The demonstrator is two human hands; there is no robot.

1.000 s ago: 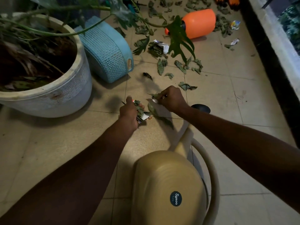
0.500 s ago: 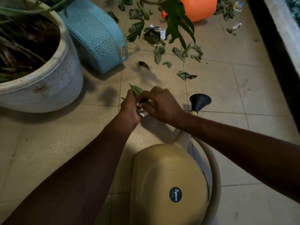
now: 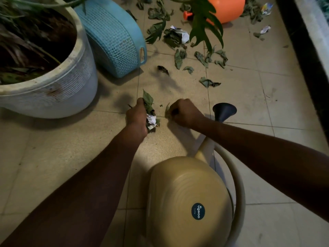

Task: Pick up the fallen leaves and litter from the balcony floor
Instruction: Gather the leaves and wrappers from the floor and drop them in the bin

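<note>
Leaves (image 3: pixel 209 82) and litter (image 3: pixel 185 35) lie on the floor (image 3: pixel 240 97), upper centre. Left hand (image 3: pixel 136 115) grips a bundle (image 3: pixel 151 120); right hand (image 3: pixel 185 113) pinches one leaf (image 3: pixel 167 110), mid-frame. Collection appears under way; the next move likely calls for reaching farther forward.

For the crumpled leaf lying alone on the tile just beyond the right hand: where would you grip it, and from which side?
Pinch the crumpled leaf at its raised, folded middle, coming straight down from above. It lies low on the tile with nothing touching it. The right hand, pinching a small leaf, is nearer; the left hand grips a bundle of leaves and paper.
</note>
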